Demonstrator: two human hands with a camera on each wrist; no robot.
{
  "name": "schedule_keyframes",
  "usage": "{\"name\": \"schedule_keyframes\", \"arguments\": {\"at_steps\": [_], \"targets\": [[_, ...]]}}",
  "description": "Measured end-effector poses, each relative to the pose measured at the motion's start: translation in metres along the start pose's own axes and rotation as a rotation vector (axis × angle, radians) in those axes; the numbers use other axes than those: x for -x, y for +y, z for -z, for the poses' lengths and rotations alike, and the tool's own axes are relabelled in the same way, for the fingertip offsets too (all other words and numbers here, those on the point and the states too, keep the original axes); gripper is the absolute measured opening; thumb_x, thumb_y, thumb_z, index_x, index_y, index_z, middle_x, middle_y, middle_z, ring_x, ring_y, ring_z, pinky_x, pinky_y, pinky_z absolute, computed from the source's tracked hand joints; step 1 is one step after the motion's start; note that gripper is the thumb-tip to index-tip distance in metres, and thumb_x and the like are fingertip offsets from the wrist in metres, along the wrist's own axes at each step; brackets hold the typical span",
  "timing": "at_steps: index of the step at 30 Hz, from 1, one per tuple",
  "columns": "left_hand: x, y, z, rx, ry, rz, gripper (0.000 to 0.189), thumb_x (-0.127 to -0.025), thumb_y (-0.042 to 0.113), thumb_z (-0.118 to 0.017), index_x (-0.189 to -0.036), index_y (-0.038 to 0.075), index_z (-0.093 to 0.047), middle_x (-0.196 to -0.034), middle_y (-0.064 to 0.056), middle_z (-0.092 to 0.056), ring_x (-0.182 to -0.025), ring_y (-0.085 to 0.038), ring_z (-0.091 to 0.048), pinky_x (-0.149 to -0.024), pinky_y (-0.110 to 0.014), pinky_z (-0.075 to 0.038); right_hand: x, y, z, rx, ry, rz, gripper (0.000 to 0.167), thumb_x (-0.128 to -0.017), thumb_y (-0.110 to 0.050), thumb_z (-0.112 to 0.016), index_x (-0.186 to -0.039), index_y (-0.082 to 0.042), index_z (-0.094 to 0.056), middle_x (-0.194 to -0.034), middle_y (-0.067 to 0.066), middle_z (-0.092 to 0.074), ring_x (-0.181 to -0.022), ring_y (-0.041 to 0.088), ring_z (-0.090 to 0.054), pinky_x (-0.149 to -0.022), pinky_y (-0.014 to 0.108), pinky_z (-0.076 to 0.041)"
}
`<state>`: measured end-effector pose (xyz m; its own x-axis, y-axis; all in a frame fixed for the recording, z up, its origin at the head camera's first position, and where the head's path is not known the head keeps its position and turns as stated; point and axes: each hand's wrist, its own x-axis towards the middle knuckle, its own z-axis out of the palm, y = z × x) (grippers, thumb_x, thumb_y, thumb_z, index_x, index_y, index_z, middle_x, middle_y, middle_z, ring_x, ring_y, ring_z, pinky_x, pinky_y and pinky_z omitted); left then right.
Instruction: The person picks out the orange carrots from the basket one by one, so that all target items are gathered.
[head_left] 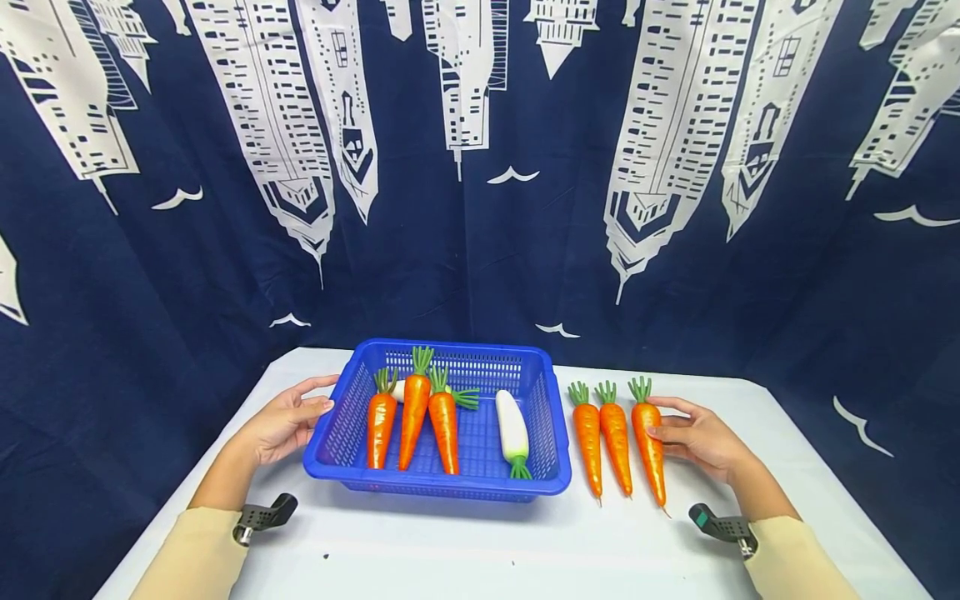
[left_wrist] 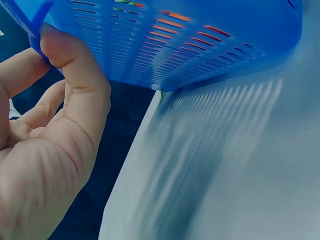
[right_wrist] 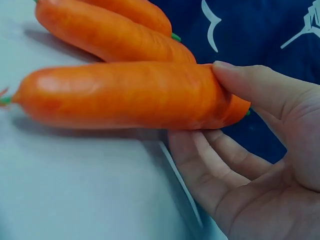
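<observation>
My left hand is at the left side of a blue plastic basket; in the left wrist view its thumb and fingers pinch the basket's rim. Inside the basket lie three orange carrots with green tops, side by side. A white radish lies to their right, and another, partly hidden, lies behind them. My right hand pinches a carrot near its top end, thumb on one side and fingers on the other. Two more carrots lie just left of the held one.
Everything stands on a white table. Behind it hangs a dark blue cloth with white building shapes. A black wrist mount is on the left wrist, and a similar wrist mount on the right.
</observation>
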<state>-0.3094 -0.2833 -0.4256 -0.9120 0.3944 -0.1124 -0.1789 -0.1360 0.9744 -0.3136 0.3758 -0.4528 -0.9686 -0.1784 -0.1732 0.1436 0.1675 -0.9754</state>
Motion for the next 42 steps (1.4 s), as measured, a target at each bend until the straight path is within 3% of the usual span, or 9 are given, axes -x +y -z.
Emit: {"name": "schedule_keyframes", "arguments": {"at_steps": [5, 13, 19, 23, 29, 36, 42], "targets": [[0.0, 0.0, 0.0, 0.002, 0.0, -0.002, 0.056, -0.106, 0.005, -0.051, -0.155, 0.012, -0.026, -0.111, -0.001, -0.071, -0.096, -0.016, -0.075, -0.087, -0.035, -0.063, -0.006, 0.001, 0.001, 0.022, 0.003, -0.033, 0.062, -0.091, -0.012, -0.078, -0.147, -0.014, -0.052, -0.115, 0.0, -0.074, -0.1, 0.015, -0.07, -0.091, 0.038, -0.063], [0.001, 0.0, 0.0, -0.001, -0.005, -0.013, 0.047, -0.107, 0.005, -0.05, -0.149, 0.018, -0.034, -0.11, 0.0, -0.072, -0.096, -0.015, -0.075, -0.087, -0.035, -0.063, -0.013, 0.0, 0.001, 0.09, 0.021, -0.056, 0.065, -0.09, -0.014, -0.079, -0.148, -0.008, -0.049, -0.121, 0.007, -0.072, -0.1, 0.017, -0.07, -0.09, 0.038, -0.063], [0.001, 0.0, 0.0, -0.002, -0.016, -0.016, 0.05, -0.107, 0.005, -0.049, -0.152, 0.015, -0.03, -0.111, 0.0, -0.073, -0.096, -0.015, -0.075, -0.087, -0.034, -0.063, -0.017, -0.002, 0.0, 0.131, 0.025, -0.045, 0.068, -0.09, -0.012, -0.079, -0.149, 0.0, -0.045, -0.116, 0.009, -0.073, -0.097, 0.016, -0.071, -0.088, 0.035, -0.063], [0.001, 0.0, 0.0, 0.003, -0.013, -0.009, 0.051, -0.107, 0.005, -0.05, -0.153, 0.014, -0.029, -0.11, 0.0, -0.073, -0.095, -0.015, -0.076, -0.087, -0.034, -0.063, -0.018, -0.001, 0.0, 0.119, 0.019, -0.05, 0.067, -0.09, -0.012, -0.079, -0.148, 0.001, -0.047, -0.113, 0.007, -0.074, -0.096, 0.016, -0.071, -0.088, 0.034, -0.063], [0.001, -0.001, 0.0, 0.009, -0.016, -0.01, 0.051, -0.107, 0.004, -0.049, -0.152, 0.014, -0.029, -0.109, 0.0, -0.072, -0.095, -0.015, -0.075, -0.086, -0.034, -0.064, -0.019, -0.001, -0.001, 0.137, 0.003, -0.054, 0.068, -0.09, -0.012, -0.079, -0.148, 0.002, -0.046, -0.121, 0.012, -0.07, -0.1, 0.018, -0.071, -0.092, 0.038, -0.062], [0.0, -0.001, 0.001, 0.002, -0.019, -0.01, 0.049, -0.107, 0.005, -0.049, -0.151, 0.015, -0.03, -0.11, 0.0, -0.072, -0.096, -0.015, -0.075, -0.087, -0.035, -0.063, -0.017, -0.001, -0.001, 0.152, 0.039, -0.077, 0.068, -0.09, -0.014, -0.079, -0.148, 0.001, -0.046, -0.127, 0.015, -0.068, -0.1, 0.017, -0.07, -0.091, 0.04, -0.062], [0.0, 0.0, 0.001, 0.013, -0.02, -0.012, 0.051, -0.107, 0.005, -0.05, -0.153, 0.013, -0.029, -0.109, 0.0, -0.072, -0.096, -0.015, -0.075, -0.087, -0.035, -0.064, -0.016, 0.0, -0.001, 0.107, 0.043, -0.068, 0.067, -0.091, -0.012, -0.077, -0.149, 0.001, -0.046, -0.123, 0.009, -0.07, -0.1, 0.014, -0.069, -0.092, 0.039, -0.062]]}}
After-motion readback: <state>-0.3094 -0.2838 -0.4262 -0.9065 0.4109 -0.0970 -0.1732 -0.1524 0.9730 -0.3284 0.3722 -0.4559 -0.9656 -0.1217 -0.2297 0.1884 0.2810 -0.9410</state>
